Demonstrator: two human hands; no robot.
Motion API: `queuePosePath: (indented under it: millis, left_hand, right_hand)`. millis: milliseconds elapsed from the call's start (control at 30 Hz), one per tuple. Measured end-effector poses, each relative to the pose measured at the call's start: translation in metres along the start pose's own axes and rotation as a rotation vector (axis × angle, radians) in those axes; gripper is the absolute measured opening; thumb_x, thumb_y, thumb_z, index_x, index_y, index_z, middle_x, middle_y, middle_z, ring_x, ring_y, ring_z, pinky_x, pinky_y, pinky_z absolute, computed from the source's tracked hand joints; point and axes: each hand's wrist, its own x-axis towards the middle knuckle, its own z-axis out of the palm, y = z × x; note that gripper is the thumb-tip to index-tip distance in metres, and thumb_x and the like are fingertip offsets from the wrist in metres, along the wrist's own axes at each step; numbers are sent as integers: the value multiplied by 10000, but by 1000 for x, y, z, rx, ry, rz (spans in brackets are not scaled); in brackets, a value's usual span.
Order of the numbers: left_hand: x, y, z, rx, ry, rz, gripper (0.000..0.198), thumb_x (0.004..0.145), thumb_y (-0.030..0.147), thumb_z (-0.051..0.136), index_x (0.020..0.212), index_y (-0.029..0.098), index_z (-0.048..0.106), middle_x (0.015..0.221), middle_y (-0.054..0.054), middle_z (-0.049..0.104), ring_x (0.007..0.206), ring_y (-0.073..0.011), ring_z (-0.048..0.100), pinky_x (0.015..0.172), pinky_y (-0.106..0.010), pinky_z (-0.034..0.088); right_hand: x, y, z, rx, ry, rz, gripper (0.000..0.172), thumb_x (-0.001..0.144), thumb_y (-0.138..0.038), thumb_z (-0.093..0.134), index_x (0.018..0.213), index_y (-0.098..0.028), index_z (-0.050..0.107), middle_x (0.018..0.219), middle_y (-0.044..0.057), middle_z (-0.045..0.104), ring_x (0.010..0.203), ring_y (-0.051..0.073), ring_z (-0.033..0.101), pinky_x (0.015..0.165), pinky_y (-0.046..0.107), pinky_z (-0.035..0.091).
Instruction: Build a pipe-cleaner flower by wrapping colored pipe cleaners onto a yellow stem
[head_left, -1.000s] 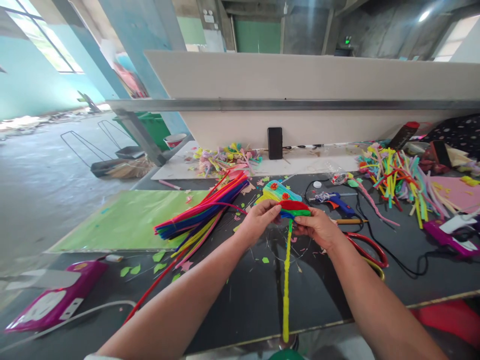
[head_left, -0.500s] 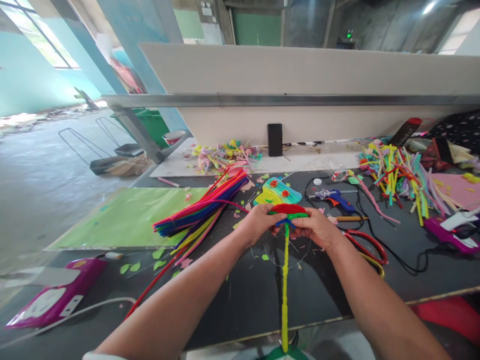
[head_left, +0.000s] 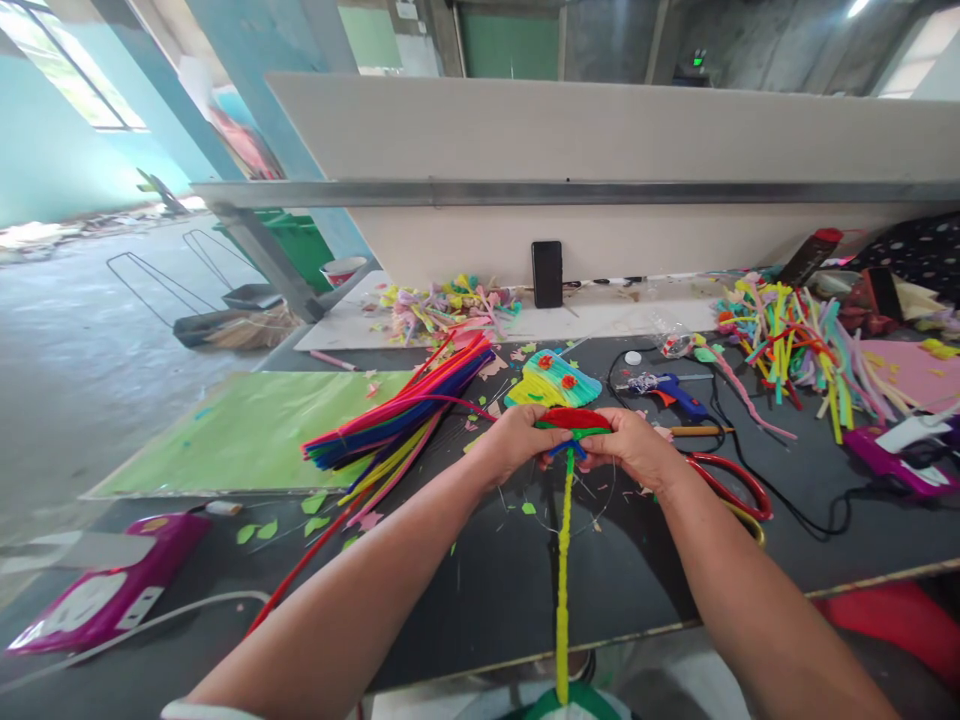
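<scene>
My left hand [head_left: 517, 446] and my right hand [head_left: 628, 446] pinch the two sides of a pipe-cleaner piece [head_left: 574, 418], its top a red arc with green and blue strands below. Both hands are closed on it, thumbs towards me, other fingers mostly hidden behind. From its middle a yellow fuzzy stem [head_left: 564, 570] hangs towards the table's front edge, its lower end over something green and white. Just beyond my hands lies a flat turquoise and yellow pipe-cleaner shape [head_left: 553, 380] with two orange-red flowers.
A bundle of long pipe cleaners [head_left: 397, 408] lies left, over a green sheet [head_left: 225, 425]. To the right are a blue glue gun [head_left: 679, 395], red-handled scissors [head_left: 731, 480] and a heap of short pipe cleaners [head_left: 795, 350]. A black phone [head_left: 547, 274] leans against the back board.
Both hands keep their hold on the pipe-cleaner piece, almost in place. The yellow stem's lower end has shifted slightly left. The whole view has moved a little.
</scene>
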Motion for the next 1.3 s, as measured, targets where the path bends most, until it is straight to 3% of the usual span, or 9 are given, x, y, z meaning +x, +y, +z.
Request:
queuePosePath:
  millis: [133, 233, 333, 567, 733, 1000, 1100, 1167, 1300]
  left_hand:
    - [-1, 1, 0, 24, -19, 5, 333, 637, 320, 777, 881, 104, 707, 489, 30, 545, 396, -71, 449, 386, -205, 410]
    - [-3, 2, 0, 41, -29, 7, 331, 640, 331, 773, 873, 107, 705, 478, 32, 538, 389, -75, 446, 386, -211, 408]
    - [-3, 2, 0, 76, -23, 15, 324, 633, 340, 773, 853, 113, 699, 498, 29, 552, 391, -72, 443, 384, -209, 410]
    - [-3, -1, -1, 185, -42, 11, 274, 673, 343, 727, 834, 127, 679, 515, 31, 558, 403, -74, 472, 391, -191, 403]
    - [-5, -4, 1, 175, -67, -12, 291, 680, 346, 720, 863, 124, 677, 532, 31, 563, 403, -64, 466, 398, -178, 399]
    - [-2, -5, -2, -81, -161, -49, 423, 695, 461, 721, 894, 101, 628, 627, 3, 564, 486, -72, 488, 467, -209, 432]
    - [0, 0, -13, -59, -110, 94, 377, 794, 486, 612, 928, 134, 594, 765, -20, 589, 614, -97, 551, 567, -230, 466]
    - [-1, 6, -20, 112, -56, 267, 300, 806, 403, 618, 989, 168, 578, 897, -35, 600, 743, -123, 585, 662, -254, 488]
    - [-6, 17, -25, 562, -144, 653, 290, 728, 159, 658, 1011, 196, 605, 1175, -90, 523, 1142, -216, 502, 952, -357, 441]
  right_hand:
    - [1, 1, 3, 36, -9, 8, 399, 598, -246, 802, 963, -159, 665, 772, 20, 683, 642, 154, 638, 634, 309, 546]
    - [0, 1, 3, 65, -23, -28, 538, 591, -209, 802, 1092, -233, 608, 975, 25, 690, 677, 152, 649, 623, 305, 550]
    - [-1, 1, 2, 36, -40, -72, 620, 602, -200, 793, 1168, -288, 555, 1042, 12, 673, 684, 148, 649, 614, 299, 547]
    - [-2, -1, 3, -147, -25, -35, 362, 630, -270, 784, 945, -188, 624, 839, 3, 652, 697, 155, 620, 643, 323, 556]
    - [0, 4, 0, -208, -29, -35, 273, 643, -236, 758, 873, -184, 620, 744, -16, 635, 666, 151, 615, 632, 309, 546]
    - [3, 6, -5, -28, -71, 20, 334, 614, -196, 780, 908, -161, 624, 811, 0, 649, 686, 141, 632, 644, 295, 555]
    - [5, 4, -8, 50, -62, 24, 375, 597, -195, 795, 933, -149, 636, 814, 16, 661, 661, 145, 645, 633, 301, 559]
    - [5, 3, -10, 74, -52, 23, 370, 597, -198, 797, 927, -144, 638, 791, 18, 664, 628, 150, 653, 620, 306, 559]
    - [4, 1, -11, 96, -39, 21, 364, 594, -188, 799, 919, -154, 637, 746, 0, 659, 583, 161, 668, 611, 312, 562]
